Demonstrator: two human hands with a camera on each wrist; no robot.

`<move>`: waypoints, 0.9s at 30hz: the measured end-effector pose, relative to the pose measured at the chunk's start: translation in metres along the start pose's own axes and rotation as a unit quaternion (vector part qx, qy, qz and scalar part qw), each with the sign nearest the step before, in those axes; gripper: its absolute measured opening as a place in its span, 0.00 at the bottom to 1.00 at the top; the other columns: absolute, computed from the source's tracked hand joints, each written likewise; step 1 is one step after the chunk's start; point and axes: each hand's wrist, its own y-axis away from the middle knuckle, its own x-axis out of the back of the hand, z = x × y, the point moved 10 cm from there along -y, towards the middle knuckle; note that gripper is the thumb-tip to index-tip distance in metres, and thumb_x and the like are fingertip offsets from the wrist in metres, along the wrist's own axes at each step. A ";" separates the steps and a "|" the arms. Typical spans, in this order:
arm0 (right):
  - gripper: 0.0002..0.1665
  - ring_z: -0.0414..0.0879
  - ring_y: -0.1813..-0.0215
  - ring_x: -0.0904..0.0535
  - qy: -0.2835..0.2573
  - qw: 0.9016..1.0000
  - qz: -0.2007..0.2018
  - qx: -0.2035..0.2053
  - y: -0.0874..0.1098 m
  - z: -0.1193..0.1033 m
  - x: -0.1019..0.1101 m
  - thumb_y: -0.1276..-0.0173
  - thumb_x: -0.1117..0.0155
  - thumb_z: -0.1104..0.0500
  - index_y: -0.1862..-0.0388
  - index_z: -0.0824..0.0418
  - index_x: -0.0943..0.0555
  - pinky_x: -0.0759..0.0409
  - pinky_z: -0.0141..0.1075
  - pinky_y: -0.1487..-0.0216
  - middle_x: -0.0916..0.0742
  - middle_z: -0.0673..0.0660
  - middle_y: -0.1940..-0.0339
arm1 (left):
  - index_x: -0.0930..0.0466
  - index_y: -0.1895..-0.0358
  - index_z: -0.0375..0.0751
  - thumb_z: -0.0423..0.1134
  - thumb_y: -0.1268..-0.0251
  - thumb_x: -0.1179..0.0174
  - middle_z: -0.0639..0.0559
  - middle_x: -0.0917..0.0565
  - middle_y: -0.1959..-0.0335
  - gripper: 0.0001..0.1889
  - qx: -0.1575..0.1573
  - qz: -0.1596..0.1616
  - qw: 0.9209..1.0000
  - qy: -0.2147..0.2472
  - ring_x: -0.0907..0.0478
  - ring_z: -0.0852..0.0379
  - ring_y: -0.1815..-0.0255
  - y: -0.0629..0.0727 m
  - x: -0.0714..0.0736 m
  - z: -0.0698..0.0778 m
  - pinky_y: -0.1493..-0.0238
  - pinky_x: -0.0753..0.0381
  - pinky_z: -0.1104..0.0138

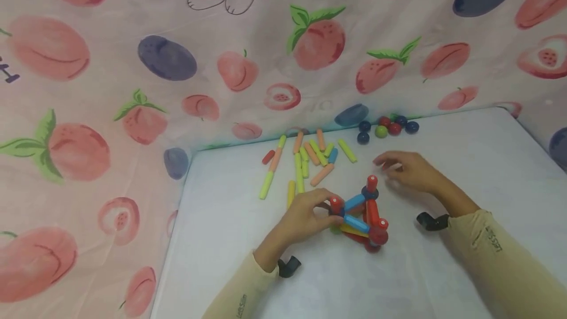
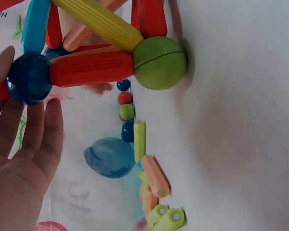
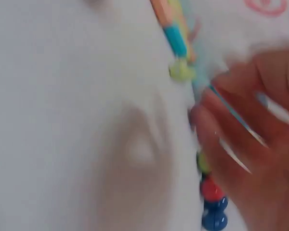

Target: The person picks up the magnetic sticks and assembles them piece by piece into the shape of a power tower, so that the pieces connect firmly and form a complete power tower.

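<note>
A frame of magnetic rods and balls (image 1: 373, 213) stands on the table before me, with upright red rods at its top corners and blue rods between them. My left hand (image 1: 305, 218) pinches the dark blue ball (image 2: 29, 78) at its left corner between thumb and fingers. Below that ball, a red rod (image 2: 92, 66) runs to a green ball (image 2: 160, 62) resting on the table. My right hand (image 1: 409, 172) hovers to the right of the frame, apart from it, fingers loosely bent and holding nothing. It is blurred in the right wrist view.
Loose yellow-green and orange rods (image 1: 299, 171) lie behind the frame, with a red rod (image 1: 268, 157) at their left. Several blue, red and green balls (image 1: 381, 131) sit at the table's back edge. A fruit-printed cloth (image 1: 239, 23) hangs behind.
</note>
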 end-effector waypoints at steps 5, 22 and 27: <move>0.24 0.73 0.40 0.26 0.093 0.976 0.173 -0.089 -0.027 0.045 0.057 0.26 0.41 0.62 0.35 0.72 0.26 0.26 0.65 0.40 0.24 0.76 0.39 | 0.18 0.47 0.43 0.35 0.39 0.27 0.53 0.15 0.54 0.18 0.001 -0.013 1.000 0.020 0.20 0.64 0.50 0.003 -0.004 0.003 0.47 0.16 0.73; 0.21 0.75 0.40 0.26 0.118 0.972 0.118 -0.164 -0.034 0.097 0.060 0.25 0.45 0.65 0.38 0.75 0.28 0.29 0.67 0.39 0.21 0.79 0.45 | 0.18 0.51 0.43 0.35 0.43 0.24 0.52 0.20 0.53 0.18 0.068 -0.034 0.996 0.038 0.17 0.65 0.49 0.016 -0.023 -0.003 0.48 0.16 0.74; 0.24 0.68 0.44 0.18 0.071 0.982 0.148 -0.098 -0.017 0.031 0.068 0.28 0.33 0.54 0.39 0.67 0.22 0.19 0.59 0.46 0.16 0.72 0.44 | 0.17 0.51 0.44 0.35 0.43 0.24 0.53 0.19 0.55 0.17 0.075 -0.011 0.997 0.023 0.16 0.65 0.50 0.015 -0.012 -0.009 0.50 0.15 0.73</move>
